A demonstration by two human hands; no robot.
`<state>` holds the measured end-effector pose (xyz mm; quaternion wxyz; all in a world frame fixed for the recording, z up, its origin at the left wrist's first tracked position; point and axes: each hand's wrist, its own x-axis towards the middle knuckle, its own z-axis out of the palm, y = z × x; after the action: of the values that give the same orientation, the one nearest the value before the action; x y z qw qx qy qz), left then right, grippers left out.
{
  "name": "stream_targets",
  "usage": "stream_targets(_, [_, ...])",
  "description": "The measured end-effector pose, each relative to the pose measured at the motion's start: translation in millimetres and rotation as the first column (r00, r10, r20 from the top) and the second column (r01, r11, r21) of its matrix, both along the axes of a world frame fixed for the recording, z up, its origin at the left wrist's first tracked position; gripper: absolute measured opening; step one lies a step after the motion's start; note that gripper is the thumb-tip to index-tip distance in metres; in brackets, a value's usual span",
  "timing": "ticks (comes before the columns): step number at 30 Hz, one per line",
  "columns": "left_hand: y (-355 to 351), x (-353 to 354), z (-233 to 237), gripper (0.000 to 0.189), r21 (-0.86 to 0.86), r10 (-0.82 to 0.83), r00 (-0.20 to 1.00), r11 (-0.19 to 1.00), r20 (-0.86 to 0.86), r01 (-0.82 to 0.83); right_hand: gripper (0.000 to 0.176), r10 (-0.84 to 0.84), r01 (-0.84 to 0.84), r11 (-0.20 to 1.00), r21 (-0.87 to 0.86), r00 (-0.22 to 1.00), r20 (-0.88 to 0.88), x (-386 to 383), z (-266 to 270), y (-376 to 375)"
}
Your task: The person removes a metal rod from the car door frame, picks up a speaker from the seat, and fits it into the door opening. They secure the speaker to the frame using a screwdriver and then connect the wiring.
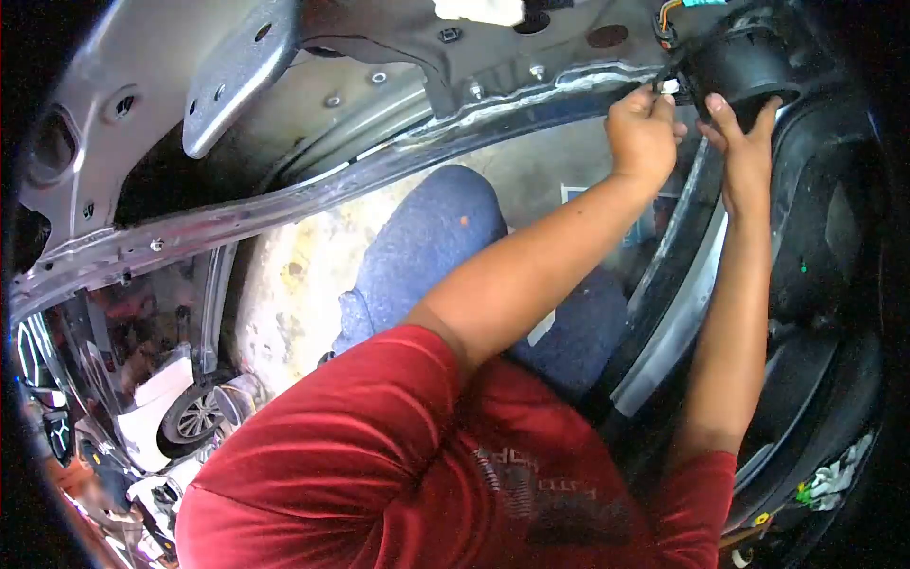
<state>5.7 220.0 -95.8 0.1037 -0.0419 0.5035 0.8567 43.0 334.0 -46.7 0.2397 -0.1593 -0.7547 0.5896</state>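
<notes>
In the head view my left hand (645,137) is at the top right, its fingers pinched at a small white plug-like piece (670,86) beside a black cylindrical part (744,71). My right hand (744,142) grips the lower edge of that part, thumb and fingers spread along it. Both arms reach up from red sleeves. Just above the left hand, a connector (667,33) with orange wires hangs by the metal frame. What lies behind the cylindrical part is hidden.
A bare metal car-body frame (237,213) with bolts curves across the top and left. My knee in blue trousers (427,237) is below it. Black trim (825,237) lines the right side. A car wheel (194,412) shows at lower left, gloves (834,484) at lower right.
</notes>
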Motion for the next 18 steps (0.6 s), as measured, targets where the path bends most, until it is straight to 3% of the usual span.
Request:
stream_targets(3, [-1,1,-1,0.017,0.106,0.015,0.999,0.994,-0.038,-0.011,0.123,0.020,-0.020,0.999,-0.048,1.000,-0.005,1,1,-2])
stream_targets(10, [-2,0,-12,0.021,0.066,-0.033,0.997,0.997,-0.075,0.038,0.119,-0.004,0.004,1.000,-0.018,1.000,-0.001,1,3,-6])
stream_targets(15, [1,-1,-15,0.018,0.185,-0.028,0.998,0.982,-0.047,0.036,0.118,0.013,-0.013,0.998,-0.066,1.000,-0.003,3,5,-8])
stream_targets(18, [-2,-4,-17,0.019,0.118,-0.038,0.994,0.992,-0.106,0.050,0.117,-0.004,0.005,1.000,-0.016,1.000,0.019,3,7,-6])
